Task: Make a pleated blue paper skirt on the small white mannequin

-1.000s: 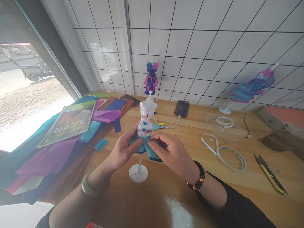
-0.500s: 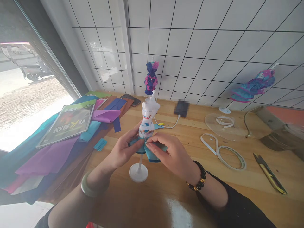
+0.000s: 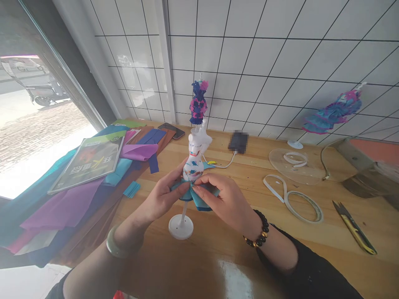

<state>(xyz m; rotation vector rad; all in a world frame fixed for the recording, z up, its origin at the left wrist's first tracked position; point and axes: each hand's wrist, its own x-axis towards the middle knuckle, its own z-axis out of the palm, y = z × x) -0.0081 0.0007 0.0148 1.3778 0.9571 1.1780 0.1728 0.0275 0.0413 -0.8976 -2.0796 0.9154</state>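
Observation:
A small white mannequin (image 3: 195, 154) on a thin stem with a round white base (image 3: 180, 226) stands tilted on the wooden table (image 3: 311, 232). Blue-teal pleated paper (image 3: 197, 198) wraps its waist like a skirt. My left hand (image 3: 162, 196) pinches that paper against the waist from the left. From the right, my right hand (image 3: 225, 201) presses its fingers on the same paper. Both hands are closed on the skirt.
Sheets of purple, blue and teal paper (image 3: 62, 199) and a booklet (image 3: 89, 161) lie at the left. White tape strips (image 3: 293, 199) and small snips (image 3: 353, 227) lie at the right. Two dressed mannequins (image 3: 198, 104) (image 3: 332, 113) stand by the tiled wall, and a phone (image 3: 171, 130) lies beside it.
The mannequin has turned and leaned a little to the right between my hands, and its base has shifted slightly. My fingers stay pinched on the paper skirt.

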